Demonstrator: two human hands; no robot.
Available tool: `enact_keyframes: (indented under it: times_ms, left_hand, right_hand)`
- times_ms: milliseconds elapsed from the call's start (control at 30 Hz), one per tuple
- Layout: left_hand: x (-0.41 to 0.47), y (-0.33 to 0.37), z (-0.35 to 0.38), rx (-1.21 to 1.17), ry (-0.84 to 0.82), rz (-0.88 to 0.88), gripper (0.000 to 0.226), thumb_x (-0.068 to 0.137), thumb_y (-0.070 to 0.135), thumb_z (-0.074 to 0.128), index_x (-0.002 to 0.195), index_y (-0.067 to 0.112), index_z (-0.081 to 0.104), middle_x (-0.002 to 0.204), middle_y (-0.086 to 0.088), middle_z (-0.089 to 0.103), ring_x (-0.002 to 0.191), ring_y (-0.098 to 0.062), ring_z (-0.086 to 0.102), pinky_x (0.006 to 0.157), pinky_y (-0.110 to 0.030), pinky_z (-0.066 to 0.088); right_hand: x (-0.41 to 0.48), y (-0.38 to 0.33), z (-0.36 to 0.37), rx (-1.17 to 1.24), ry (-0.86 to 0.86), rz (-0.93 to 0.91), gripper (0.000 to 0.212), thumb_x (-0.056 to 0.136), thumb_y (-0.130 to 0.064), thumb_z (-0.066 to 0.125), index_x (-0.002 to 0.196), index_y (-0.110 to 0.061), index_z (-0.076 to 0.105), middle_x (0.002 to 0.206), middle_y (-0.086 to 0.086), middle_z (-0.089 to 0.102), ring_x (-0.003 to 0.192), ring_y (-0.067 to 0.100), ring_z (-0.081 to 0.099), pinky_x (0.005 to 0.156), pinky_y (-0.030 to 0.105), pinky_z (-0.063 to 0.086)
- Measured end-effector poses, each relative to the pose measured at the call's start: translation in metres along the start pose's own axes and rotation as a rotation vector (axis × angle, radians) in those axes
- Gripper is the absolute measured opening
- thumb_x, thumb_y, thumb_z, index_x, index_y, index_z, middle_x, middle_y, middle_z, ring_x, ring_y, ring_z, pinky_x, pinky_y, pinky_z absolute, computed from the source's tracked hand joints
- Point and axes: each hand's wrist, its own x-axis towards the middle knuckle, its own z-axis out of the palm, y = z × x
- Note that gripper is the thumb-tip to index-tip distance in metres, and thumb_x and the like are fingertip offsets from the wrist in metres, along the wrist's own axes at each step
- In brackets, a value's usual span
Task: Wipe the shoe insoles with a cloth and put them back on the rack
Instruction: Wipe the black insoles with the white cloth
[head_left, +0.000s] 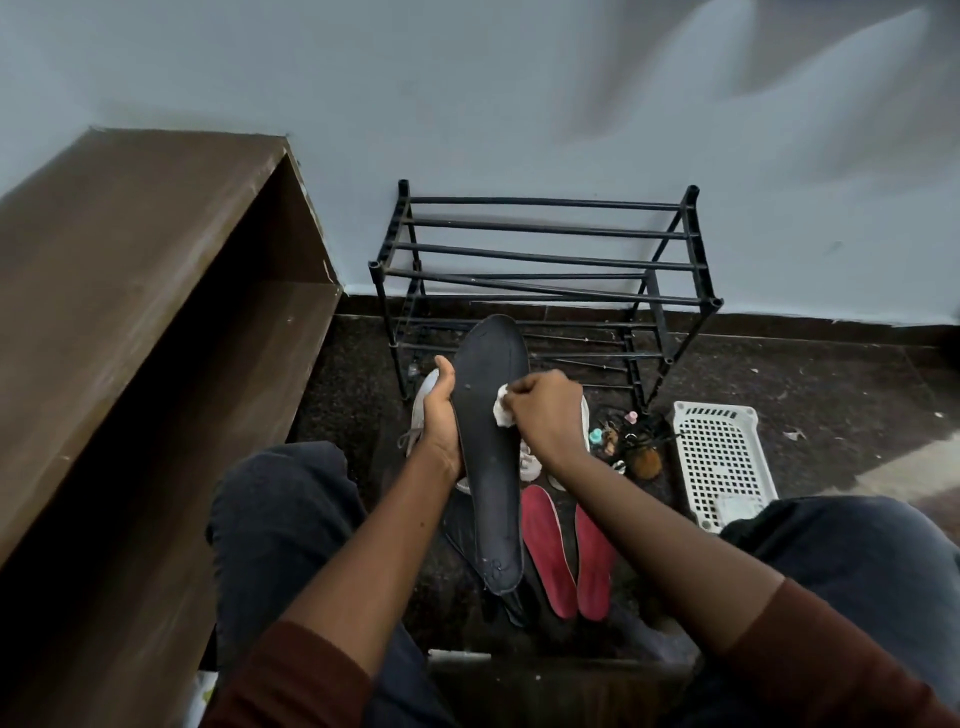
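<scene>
My left hand grips the left edge of a long dark insole, held up lengthwise in front of me. My right hand pinches a small white cloth and presses it against the insole's right side. Two red insoles lie side by side on the dark floor below. Another dark insole lies partly hidden under the held one. The black metal shoe rack stands against the wall behind, with bare bars.
White shoes sit on the floor behind my hands. A white perforated plastic basket lies to the right, with small items and a brown brush beside it. A brown wooden bench runs along the left. My knees frame the bottom.
</scene>
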Motion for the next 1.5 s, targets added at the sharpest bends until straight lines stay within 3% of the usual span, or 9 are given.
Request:
enact_keyframes:
  times_ms: [100, 333, 533, 733, 867, 1067, 1200, 1367, 1500]
  left_hand:
    - [-0.004, -0.008, 0.007, -0.024, -0.085, -0.067, 0.075, 0.095, 0.060, 0.025, 0.077, 0.009, 0.077, 0.079, -0.011, 0.073, 0.069, -0.023, 0.071, 0.061, -0.029, 0.059]
    - [-0.005, -0.009, 0.012, -0.065, -0.086, -0.062, 0.069, 0.094, 0.060, 0.028, 0.095, 0.009, 0.075, 0.094, -0.012, 0.072, 0.084, -0.024, 0.070, 0.077, -0.032, 0.057]
    - [-0.012, -0.004, 0.018, 0.012, -0.086, -0.079, 0.072, 0.095, 0.060, 0.027, 0.089, 0.008, 0.075, 0.084, -0.012, 0.072, 0.075, -0.022, 0.071, 0.070, -0.029, 0.057]
    - [-0.012, -0.009, 0.037, 0.067, 0.008, 0.071, 0.045, 0.102, 0.039, 0.024, 0.089, 0.008, 0.054, 0.070, -0.003, 0.057, 0.063, -0.006, 0.064, 0.067, -0.015, 0.049]
    - [-0.020, -0.012, 0.024, 0.221, -0.073, 0.059, 0.050, 0.103, 0.042, 0.023, 0.096, 0.012, 0.062, 0.073, -0.004, 0.073, 0.067, -0.013, 0.070, 0.063, -0.022, 0.057]
    - [-0.021, -0.010, 0.027, 0.297, -0.065, -0.038, 0.064, 0.097, 0.057, 0.021, 0.113, 0.009, 0.060, 0.087, -0.006, 0.074, 0.082, -0.016, 0.070, 0.077, -0.026, 0.056]
    - [-0.025, -0.009, 0.038, 0.339, -0.053, 0.060, 0.059, 0.102, 0.043, 0.010, 0.088, 0.009, 0.057, 0.056, 0.001, 0.069, 0.053, -0.006, 0.066, 0.051, -0.016, 0.053]
    - [-0.020, -0.012, 0.037, 0.246, 0.003, 0.107, 0.053, 0.102, 0.042, 0.018, 0.082, 0.010, 0.055, 0.053, 0.006, 0.065, 0.060, -0.006, 0.064, 0.052, -0.012, 0.050]
    - [-0.025, -0.008, 0.035, 0.248, -0.045, 0.068, 0.058, 0.101, 0.046, 0.015, 0.089, 0.008, 0.057, 0.062, 0.000, 0.070, 0.060, -0.007, 0.068, 0.056, -0.016, 0.053]
  right_hand:
    - [0.024, -0.007, -0.003, 0.043, 0.082, 0.010, 0.015, 0.077, -0.006, 0.060, 0.076, -0.005, 0.075, 0.078, 0.016, 0.071, 0.080, 0.029, 0.066, 0.069, 0.029, 0.050]
    - [0.044, -0.016, -0.008, 0.017, 0.087, -0.092, 0.023, 0.084, -0.004, 0.050, 0.087, 0.006, 0.070, 0.092, 0.023, 0.069, 0.092, 0.032, 0.063, 0.080, 0.035, 0.049]
    - [0.033, -0.009, -0.002, -0.050, -0.047, -0.237, 0.025, 0.092, -0.007, 0.051, 0.111, -0.001, 0.066, 0.114, 0.015, 0.058, 0.107, 0.027, 0.054, 0.086, 0.022, 0.036]
    - [0.022, -0.008, 0.011, -0.176, -0.100, -0.485, 0.022, 0.091, -0.006, 0.052, 0.105, 0.002, 0.068, 0.103, 0.019, 0.058, 0.096, 0.033, 0.055, 0.081, 0.037, 0.044]
    - [0.041, 0.001, 0.008, -0.220, 0.035, -0.376, 0.020, 0.089, -0.002, 0.049, 0.093, 0.007, 0.066, 0.097, 0.020, 0.054, 0.090, 0.035, 0.053, 0.076, 0.038, 0.044]
    - [0.052, 0.011, 0.006, -0.219, 0.117, -0.238, 0.022, 0.084, 0.006, 0.043, 0.090, 0.006, 0.064, 0.099, 0.018, 0.052, 0.091, 0.034, 0.050, 0.071, 0.034, 0.039]
    - [0.046, 0.008, 0.009, -0.188, 0.025, -0.344, 0.027, 0.084, 0.008, 0.046, 0.103, 0.002, 0.064, 0.108, 0.016, 0.055, 0.102, 0.031, 0.050, 0.083, 0.031, 0.039]
    - [0.028, 0.005, 0.013, -0.191, -0.111, -0.563, 0.023, 0.084, 0.006, 0.051, 0.100, 0.002, 0.067, 0.105, 0.019, 0.059, 0.097, 0.034, 0.055, 0.080, 0.032, 0.040]
    - [0.032, 0.010, 0.010, -0.236, -0.078, -0.548, 0.020, 0.088, -0.001, 0.053, 0.103, 0.002, 0.067, 0.103, 0.020, 0.058, 0.095, 0.036, 0.055, 0.079, 0.034, 0.041]
